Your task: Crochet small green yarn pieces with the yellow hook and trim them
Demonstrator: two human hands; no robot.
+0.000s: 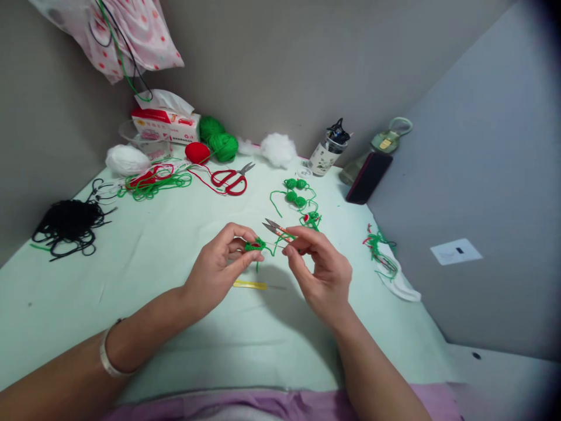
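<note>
My left hand (214, 263) pinches a small green crochet piece (255, 245) with red showing inside it. A short green yarn tail hangs below the piece. My right hand (322, 269) has its thumb and forefinger closed on a thin needle (280, 247), whose other end points toward the crochet piece. Green yarn loops between the two hands. Thread snips (275, 227) with orange patterned handles show just beyond my right fingers; whether they touch the hand I cannot tell. Under my hands a crochet hook with a yellow handle (249, 285) lies on the table.
Red-handled scissors (232, 180), green yarn balls (219, 140), white stuffing (279, 149) and a tissue box (166, 126) stand toward the back. Black yarn (68, 222) lies left. Green crochet balls (295, 199), a pen cup (325, 155), a phone (369, 178) and yarn scraps (379, 251) are right.
</note>
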